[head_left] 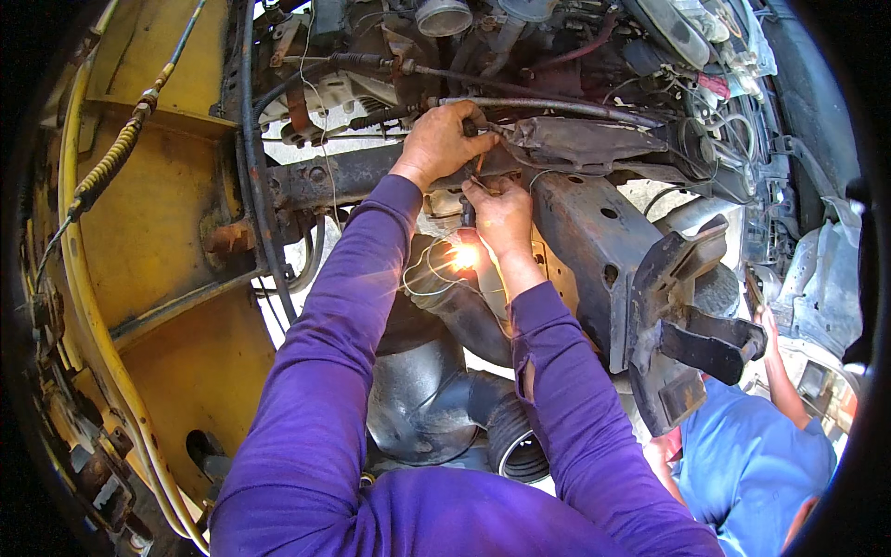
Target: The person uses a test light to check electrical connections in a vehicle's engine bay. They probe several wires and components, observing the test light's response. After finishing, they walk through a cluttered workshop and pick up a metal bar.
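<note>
Both of my arms, in purple sleeves, reach up into the vehicle's frame. My left hand [441, 141] is closed in a pinch beside a dark metal rod [566, 110], at the upper end of a thin wire [479, 163]. Just below and to the right, my right hand [503, 218] is also closed, thumb and fingertips pinching the lower part of that wire. The exact ends between my fingers are hidden. Under my right hand a bulb [464, 255] glows brightly, with loops of thin pale wire [413, 278] hanging around it.
On the left stands a yellow body panel [176, 223] with hoses [83, 278]. A black frame beam [580, 251] and metal bracket [677, 325] jut out at right. Black ducting [422, 399] lies below my arms. A person in a blue shirt [752, 464] works at lower right.
</note>
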### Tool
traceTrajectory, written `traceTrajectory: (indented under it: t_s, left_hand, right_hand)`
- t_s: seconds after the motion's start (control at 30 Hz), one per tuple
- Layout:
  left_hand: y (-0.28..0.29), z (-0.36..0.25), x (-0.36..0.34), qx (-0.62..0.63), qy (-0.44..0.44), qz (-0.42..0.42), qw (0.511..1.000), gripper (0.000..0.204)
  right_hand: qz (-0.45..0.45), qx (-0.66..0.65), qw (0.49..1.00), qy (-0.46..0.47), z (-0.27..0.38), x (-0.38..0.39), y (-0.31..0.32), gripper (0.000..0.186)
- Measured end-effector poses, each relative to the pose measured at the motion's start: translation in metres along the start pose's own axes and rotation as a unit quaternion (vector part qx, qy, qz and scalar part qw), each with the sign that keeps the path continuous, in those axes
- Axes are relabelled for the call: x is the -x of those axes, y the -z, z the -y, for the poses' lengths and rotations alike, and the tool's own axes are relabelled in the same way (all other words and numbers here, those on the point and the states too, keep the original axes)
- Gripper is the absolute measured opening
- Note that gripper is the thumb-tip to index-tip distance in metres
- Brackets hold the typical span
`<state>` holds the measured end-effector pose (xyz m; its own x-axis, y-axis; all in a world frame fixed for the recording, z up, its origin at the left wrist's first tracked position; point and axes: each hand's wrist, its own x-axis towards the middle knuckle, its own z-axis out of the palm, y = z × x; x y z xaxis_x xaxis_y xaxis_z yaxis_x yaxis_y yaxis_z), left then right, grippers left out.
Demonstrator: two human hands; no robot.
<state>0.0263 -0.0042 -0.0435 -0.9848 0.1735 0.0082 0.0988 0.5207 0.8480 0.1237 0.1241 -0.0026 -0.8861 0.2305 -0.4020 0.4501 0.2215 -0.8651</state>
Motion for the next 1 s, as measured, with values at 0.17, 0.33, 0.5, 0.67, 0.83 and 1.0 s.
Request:
traceTrajectory:
  t_s: [0.17, 0.33, 0.5, 0.67, 0.83, 1.0]
  left_hand:
    - [0.007, -0.017, 0.002, -0.004, 0.032, 0.03, 0.999, 0.042]
    - [0.007, -0.014, 0.003, -0.011, 0.021, 0.019, 1.0, 0.042]
    - [0.011, -0.015, 0.005, 0.004, 0.036, 0.026, 0.999, 0.039]
    - [0.003, -0.007, 0.002, 0.015, 0.001, -0.001, 1.0, 0.038]
    - [0.001, -0.003, 0.001, 0.01, 0.009, -0.001, 1.0, 0.039]
    - [0.001, -0.004, 0.001, 0.005, 0.013, 0.001, 1.0, 0.039]
  right_hand:
    - [-0.045, -0.032, 0.996, 0.071, -0.012, -0.008, 0.001, 0.029]
    - [-0.145, -0.03, 0.976, 0.159, -0.012, -0.013, -0.002, 0.024]
    - [-0.191, 0.2, 0.942, 0.189, 0.025, -0.012, 0.0, 0.019]
    - [-0.186, 0.25, 0.928, 0.203, 0.031, -0.018, 0.001, 0.022]
    - [-0.178, 0.276, 0.924, 0.196, 0.035, -0.019, 0.0, 0.023]
    - [-0.169, 0.274, 0.928, 0.186, 0.035, -0.021, 0.0, 0.024]
